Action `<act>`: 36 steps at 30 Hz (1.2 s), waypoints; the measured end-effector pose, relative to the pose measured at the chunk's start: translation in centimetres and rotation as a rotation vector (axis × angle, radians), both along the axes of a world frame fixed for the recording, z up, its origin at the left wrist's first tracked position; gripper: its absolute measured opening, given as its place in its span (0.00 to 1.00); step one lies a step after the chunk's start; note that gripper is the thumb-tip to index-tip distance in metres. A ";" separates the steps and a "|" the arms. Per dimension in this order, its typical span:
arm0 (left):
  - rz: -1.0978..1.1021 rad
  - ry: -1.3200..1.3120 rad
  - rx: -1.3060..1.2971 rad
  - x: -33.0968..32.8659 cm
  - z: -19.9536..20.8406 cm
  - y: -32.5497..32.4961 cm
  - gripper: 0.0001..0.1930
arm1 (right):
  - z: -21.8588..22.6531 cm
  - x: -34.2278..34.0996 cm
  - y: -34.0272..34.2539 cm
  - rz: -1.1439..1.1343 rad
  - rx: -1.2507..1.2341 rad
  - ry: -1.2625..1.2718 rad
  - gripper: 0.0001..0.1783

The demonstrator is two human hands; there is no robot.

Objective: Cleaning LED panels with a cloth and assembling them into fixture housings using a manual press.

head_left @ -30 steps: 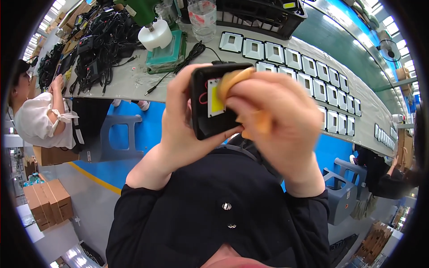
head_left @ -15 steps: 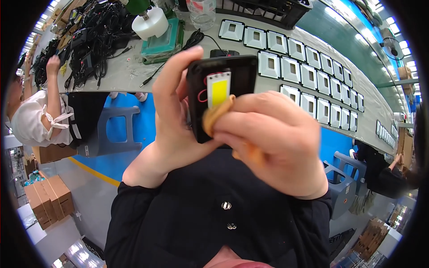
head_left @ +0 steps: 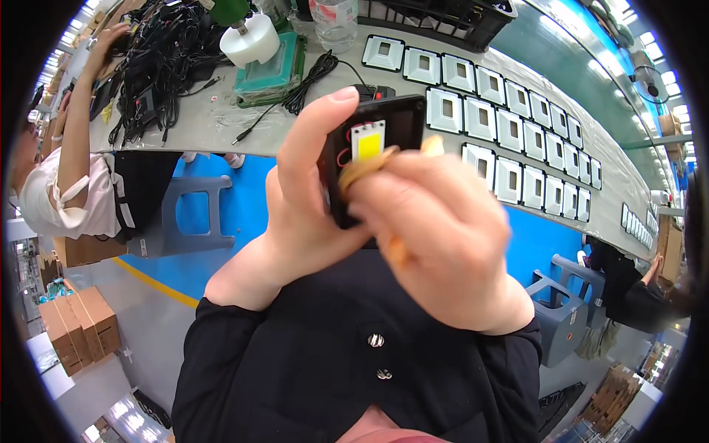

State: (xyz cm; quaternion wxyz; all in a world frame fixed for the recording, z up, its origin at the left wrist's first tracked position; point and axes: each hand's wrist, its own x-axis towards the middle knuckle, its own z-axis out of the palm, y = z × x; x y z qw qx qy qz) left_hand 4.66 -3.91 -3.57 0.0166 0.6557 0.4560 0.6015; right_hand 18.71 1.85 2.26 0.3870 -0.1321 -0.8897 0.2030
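A black rectangular housing (head_left: 405, 118), tilted, is gripped in my left hand (head_left: 299, 196) above the near edge of the table. Inside it sits a white-edged LED panel with a yellow face (head_left: 367, 145), and bits of red wire show beside the panel. My right hand (head_left: 450, 232) pinches a tan-orange cloth (head_left: 363, 170) and presses it against the lower part of the panel. That hand is slightly blurred, and its fingers hide the lower right of the housing. More of the cloth sticks out between and below the fingers.
Rows of white frames with black borders (head_left: 444, 110) cover the table's right side. Ahead stand a green fixture (head_left: 269, 70), a clear bottle (head_left: 334, 26) and a black crate (head_left: 443, 18). Black cables (head_left: 159, 66) are heaped at left, near another person (head_left: 70, 188).
The housing has shifted slightly right and turned a little in my left hand. My right hand and cloth have moved slightly on the panel. The person at left has reached farther out.
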 end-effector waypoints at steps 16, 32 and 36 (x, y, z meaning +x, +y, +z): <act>-0.136 -0.170 -0.094 0.5 0.9 -0.8 0.54 | 0.5 0.4 0.9 -0.094 0.101 0.074 0.13; -0.363 -0.332 -0.158 2.9 0.3 -0.2 0.63 | -4.1 7.2 3.3 -0.001 -0.591 0.015 0.28; -0.461 -0.470 -0.123 5.6 -0.7 1.4 0.65 | -6.0 7.4 2.2 0.239 -0.774 0.026 0.22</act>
